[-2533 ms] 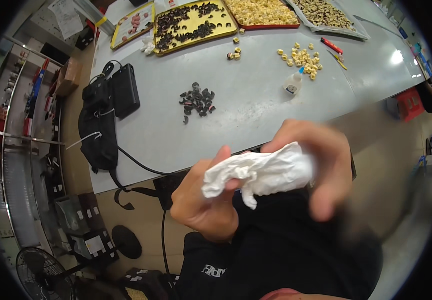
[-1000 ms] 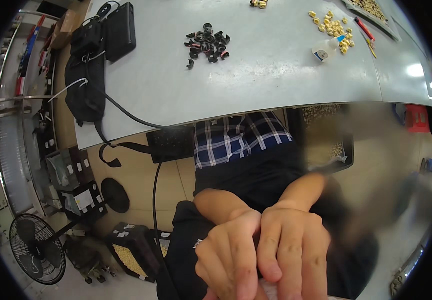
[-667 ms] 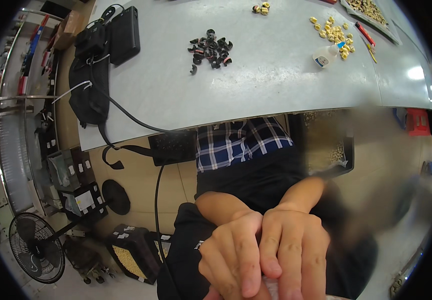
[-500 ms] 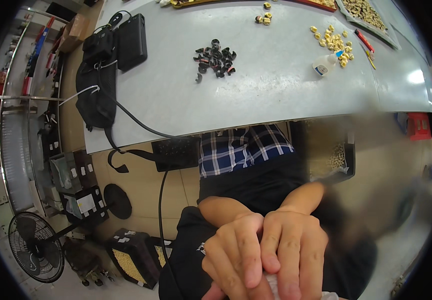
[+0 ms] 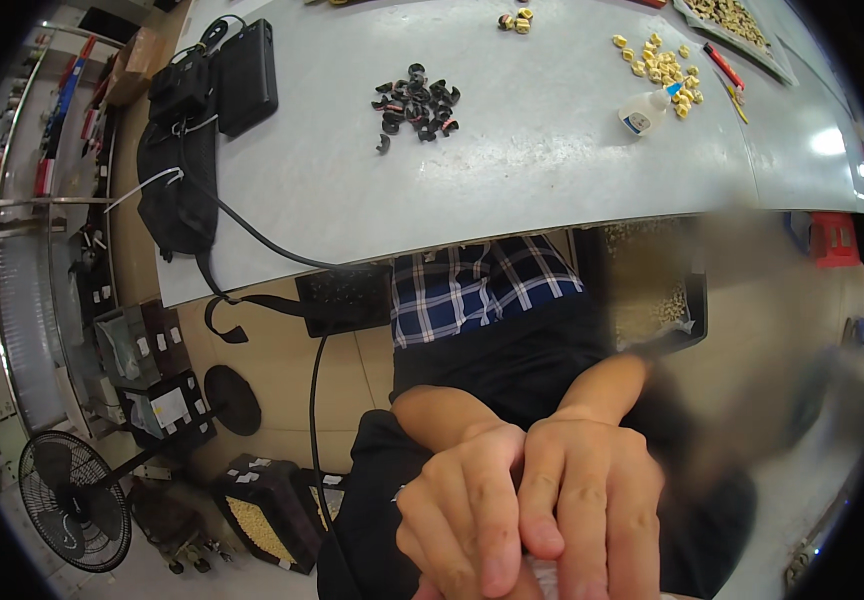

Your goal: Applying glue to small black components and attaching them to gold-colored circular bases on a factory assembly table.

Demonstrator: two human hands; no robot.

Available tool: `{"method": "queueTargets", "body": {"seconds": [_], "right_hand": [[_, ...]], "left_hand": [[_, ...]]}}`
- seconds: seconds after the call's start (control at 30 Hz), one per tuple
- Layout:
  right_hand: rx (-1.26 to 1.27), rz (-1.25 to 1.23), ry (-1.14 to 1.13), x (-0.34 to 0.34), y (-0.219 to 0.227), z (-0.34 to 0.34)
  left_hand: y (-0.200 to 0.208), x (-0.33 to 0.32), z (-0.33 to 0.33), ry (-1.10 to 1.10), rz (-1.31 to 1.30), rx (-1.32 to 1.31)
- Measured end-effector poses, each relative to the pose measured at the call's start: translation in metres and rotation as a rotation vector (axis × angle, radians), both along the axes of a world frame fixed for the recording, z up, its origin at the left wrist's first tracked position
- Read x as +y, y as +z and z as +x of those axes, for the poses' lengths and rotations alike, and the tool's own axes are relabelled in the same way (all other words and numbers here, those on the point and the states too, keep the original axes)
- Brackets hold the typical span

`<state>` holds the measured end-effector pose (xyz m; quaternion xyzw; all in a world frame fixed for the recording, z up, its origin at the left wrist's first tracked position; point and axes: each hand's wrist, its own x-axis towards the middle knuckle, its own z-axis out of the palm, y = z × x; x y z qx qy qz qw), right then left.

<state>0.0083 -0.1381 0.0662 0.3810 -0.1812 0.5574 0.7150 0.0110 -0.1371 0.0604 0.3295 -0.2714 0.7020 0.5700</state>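
Observation:
Low in the head view, my left hand (image 5: 462, 505) and my right hand (image 5: 592, 495) are side by side, with their backs showing. Their fingers are bent and close together, pointing toward the lower edge, and the two index fingers nearly touch. A bit of pale, whitish material (image 5: 544, 575) peeks out between them; what it is cannot be made out. Most fingertips run low or out of the picture. Blue plaid cloth (image 5: 482, 290) and dark clothing lie beyond the hands, below the table edge.
The grey table (image 5: 552, 180) carries curved black pieces (image 5: 417, 103), gold-coloured pieces (image 5: 664, 66), a small blue-tipped bottle (image 5: 644, 112), a red tool (image 5: 723, 66) and a black bag (image 5: 180, 190). A cable (image 5: 272, 240) hangs over its edge. A fan (image 5: 72, 500) stands at lower left, a red stool (image 5: 836, 240) at right.
The view has shifted slightly, so the table and its things sit a little higher and further left. My hands keep nearly the same pose, slightly lower, and less whitish material shows.

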Motion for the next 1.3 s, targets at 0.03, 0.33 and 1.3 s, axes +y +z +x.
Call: {"method": "queueTargets", "body": {"seconds": [0.03,0.33,1.3], "right_hand": [[-0.001,-0.004,-0.002,0.0,-0.001,0.003],[-0.107,-0.028,0.021,0.005,0.009,0.011],[-0.06,-0.014,-0.02,0.0,0.005,-0.003]], "left_hand": [[-0.001,0.0,0.0,-0.007,-0.007,-0.005],[0.002,0.005,-0.002,-0.046,-0.038,-0.037],[0.001,0.001,0.012,-0.136,-0.139,-0.185]]}}
